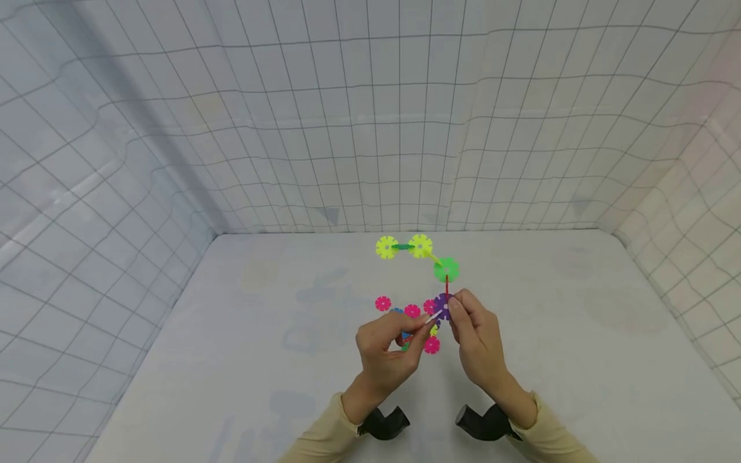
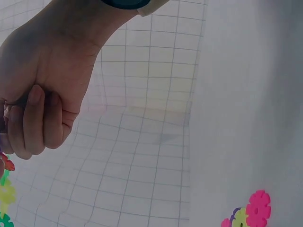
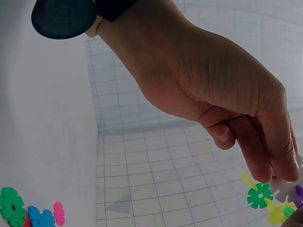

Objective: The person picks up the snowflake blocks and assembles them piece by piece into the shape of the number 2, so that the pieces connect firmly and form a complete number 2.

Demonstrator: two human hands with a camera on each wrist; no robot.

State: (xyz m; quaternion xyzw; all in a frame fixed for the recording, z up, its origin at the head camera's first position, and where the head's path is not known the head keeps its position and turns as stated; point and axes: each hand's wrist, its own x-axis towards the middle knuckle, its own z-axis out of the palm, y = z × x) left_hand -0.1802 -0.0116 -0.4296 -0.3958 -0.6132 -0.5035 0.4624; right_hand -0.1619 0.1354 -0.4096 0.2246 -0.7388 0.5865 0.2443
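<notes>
left hand (image 1: 386, 347): fingers curled, pinching a white stick (image 1: 433, 317) whose tip meets the purple disc (image 1: 442, 306).
right hand (image 1: 477, 337): fingertips pinch the purple disc from the right, thumb and forefinger closed on its rim.
chain (image 1: 419, 257): held above the table (image 1: 579, 334); the purple disc joins by a red stick (image 1: 446, 283) to a green disc (image 1: 446, 269), then to two yellow discs (image 1: 403, 247) linked by a green stick, farthest from the person.
loose pieces (image 1: 412, 321): pink, blue and other discs lie on the table under and just left of the hands.
surround: gridded white cloth (image 1: 370, 128) walls the table on three sides.
wrists: cream sleeves (image 1: 324, 431), black mounts beneath.
</notes>
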